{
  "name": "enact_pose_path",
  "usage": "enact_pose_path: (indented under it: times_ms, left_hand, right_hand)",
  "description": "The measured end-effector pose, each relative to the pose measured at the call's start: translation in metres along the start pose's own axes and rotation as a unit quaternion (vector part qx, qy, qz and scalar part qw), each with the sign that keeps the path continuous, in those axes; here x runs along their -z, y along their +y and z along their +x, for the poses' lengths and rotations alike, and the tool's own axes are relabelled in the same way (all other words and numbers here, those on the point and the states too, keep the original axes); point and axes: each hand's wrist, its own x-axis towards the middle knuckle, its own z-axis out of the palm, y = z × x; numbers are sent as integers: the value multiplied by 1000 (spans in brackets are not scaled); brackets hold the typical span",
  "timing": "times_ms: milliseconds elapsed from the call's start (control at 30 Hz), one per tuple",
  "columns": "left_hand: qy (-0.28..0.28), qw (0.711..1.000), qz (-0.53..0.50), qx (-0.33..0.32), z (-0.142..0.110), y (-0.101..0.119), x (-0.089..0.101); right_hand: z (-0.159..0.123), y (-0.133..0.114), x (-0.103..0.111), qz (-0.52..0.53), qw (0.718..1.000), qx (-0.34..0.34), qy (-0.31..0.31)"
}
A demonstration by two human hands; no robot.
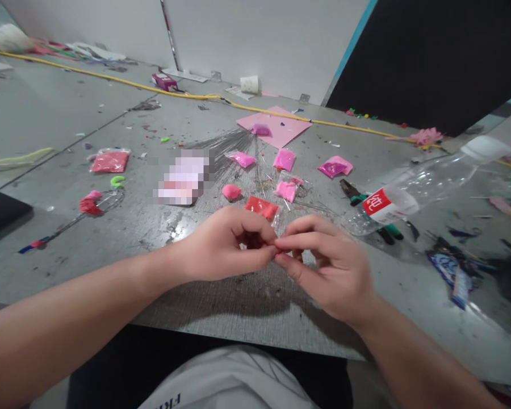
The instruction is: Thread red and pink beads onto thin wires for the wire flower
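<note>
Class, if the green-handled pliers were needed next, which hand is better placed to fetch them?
Probably the right hand: the pliers lie on its side, partly behind the bottle, and nearer to it than to the left hand. Both hands' fingertips meet, though.

The table (46,307) has a grey top with many stains and dark marks; a thin seam crosses it at the upper left. Behind it, a pale wall panel (255,40) fills the upper middle. At the upper right there is a big black panel (417,57) with a blue edge (357,34). Soft light makes a bright reflection on the tabletop, left of centre.
</note>
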Motion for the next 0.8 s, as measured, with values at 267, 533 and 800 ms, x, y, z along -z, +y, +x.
enact_pose_path:
  times_ms: [267, 533, 800]
  left_hand:
    - [54, 985, 101, -125, -2, -2, -2]
    - [27, 995, -96, 26, -2, 3, -4]
    - [-68, 977, 201, 25, 2, -4, -2]
  right_hand:
    - [-2, 2, -3, 172, 979, -108, -7]
    - [1, -2, -8, 245, 936, -254, 1]
    - [1, 10, -3, 143, 948, -248, 143]
